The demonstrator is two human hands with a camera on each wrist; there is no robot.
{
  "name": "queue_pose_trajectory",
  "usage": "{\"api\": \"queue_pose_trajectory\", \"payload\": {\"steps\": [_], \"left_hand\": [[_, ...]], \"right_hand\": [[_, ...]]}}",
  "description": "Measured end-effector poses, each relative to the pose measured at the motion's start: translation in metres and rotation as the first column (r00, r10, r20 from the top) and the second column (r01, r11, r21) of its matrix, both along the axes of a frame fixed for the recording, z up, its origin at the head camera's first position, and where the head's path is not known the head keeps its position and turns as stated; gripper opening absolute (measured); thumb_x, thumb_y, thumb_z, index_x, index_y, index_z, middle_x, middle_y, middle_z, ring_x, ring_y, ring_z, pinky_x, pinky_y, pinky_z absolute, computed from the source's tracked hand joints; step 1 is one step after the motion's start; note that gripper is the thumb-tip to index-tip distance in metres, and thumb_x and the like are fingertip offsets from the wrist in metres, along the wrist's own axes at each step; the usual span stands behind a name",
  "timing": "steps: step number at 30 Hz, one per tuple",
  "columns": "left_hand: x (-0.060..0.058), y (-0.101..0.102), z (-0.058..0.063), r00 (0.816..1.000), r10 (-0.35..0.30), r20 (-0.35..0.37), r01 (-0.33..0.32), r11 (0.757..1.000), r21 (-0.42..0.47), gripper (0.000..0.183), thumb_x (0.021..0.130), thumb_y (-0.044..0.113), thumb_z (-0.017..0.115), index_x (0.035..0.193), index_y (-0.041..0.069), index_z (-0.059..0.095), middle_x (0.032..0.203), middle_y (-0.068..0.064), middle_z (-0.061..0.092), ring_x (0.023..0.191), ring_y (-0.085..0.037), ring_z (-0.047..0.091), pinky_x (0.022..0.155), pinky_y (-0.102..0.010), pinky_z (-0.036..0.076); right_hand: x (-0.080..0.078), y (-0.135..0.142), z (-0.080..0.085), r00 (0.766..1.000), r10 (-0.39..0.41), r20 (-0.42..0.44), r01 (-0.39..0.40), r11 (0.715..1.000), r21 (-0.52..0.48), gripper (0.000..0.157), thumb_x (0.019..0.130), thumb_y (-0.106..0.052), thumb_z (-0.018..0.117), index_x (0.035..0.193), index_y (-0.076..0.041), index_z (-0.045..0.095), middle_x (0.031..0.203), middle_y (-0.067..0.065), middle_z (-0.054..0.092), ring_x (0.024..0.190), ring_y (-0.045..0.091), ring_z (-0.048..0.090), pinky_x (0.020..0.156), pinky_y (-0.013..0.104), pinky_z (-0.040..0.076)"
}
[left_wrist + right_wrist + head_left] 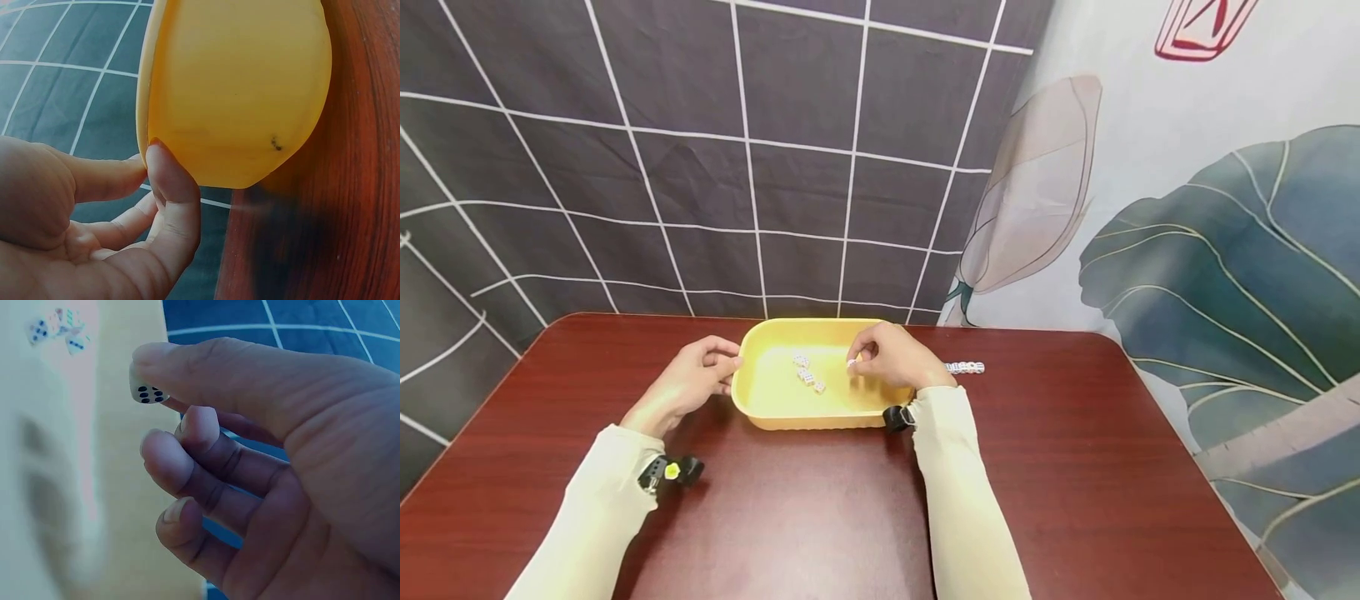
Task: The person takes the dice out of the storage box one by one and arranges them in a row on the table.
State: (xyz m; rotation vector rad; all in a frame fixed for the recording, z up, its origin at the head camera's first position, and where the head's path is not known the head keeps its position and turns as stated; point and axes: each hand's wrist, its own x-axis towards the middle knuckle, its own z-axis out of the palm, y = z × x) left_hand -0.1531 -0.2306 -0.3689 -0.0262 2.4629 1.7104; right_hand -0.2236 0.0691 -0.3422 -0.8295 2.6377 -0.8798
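Note:
A yellow plastic tray [835,422] stands on the table, with several white dice [806,377] lying loose in its left half. My left hand [696,373] is at the tray's left end, its thumb and a fingertip pinching the rim, as the left wrist view shows. Over the right part of the tray, my right hand [891,357] pinches one white die [149,391] by thumb and finger. Six dark pips show on one face of it; the other fingers of that hand are loosely curled.
Right of the tray, a row of dice [966,367] lies on the reddish-brown table [1075,450], partly hidden by the right hand. Behind the table hang a dark grid-patterned cloth [797,192] and a leaf-patterned cloth [1225,242].

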Motion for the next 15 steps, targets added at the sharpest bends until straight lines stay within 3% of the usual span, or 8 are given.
{"api": "queue_pose_trajectory", "payload": {"steps": [7,15], "left_hand": [[0.0,0.001,0.002,1.0,0.003,-0.004,-0.003,1.0,-0.005,0.033,0.104,0.006,0.054,0.129,-0.014,0.047,0.096,-0.013,0.066,0.07,-0.007,0.061,0.067,-0.021,0.058],[0.001,0.003,0.002,1.0,0.001,0.006,-0.001,1.0,-0.014,0.034,0.104,0.007,0.054,0.13,-0.014,0.047,0.097,-0.012,0.065,0.073,-0.007,0.061,0.068,-0.021,0.058]], "right_hand": [[0.001,0.018,0.012,0.998,-0.062,-0.034,0.061,0.998,-0.015,0.005,0.087,-0.014,0.079,0.09,-0.013,0.075,0.07,-0.004,0.052,0.069,0.01,0.049,0.066,0.023,0.042],[0.003,0.037,0.019,0.996,-0.093,-0.006,0.093,0.993,-0.067,0.005,0.087,-0.011,0.077,0.092,-0.01,0.075,0.072,-0.004,0.05,0.071,0.012,0.048,0.068,0.023,0.041]]}}
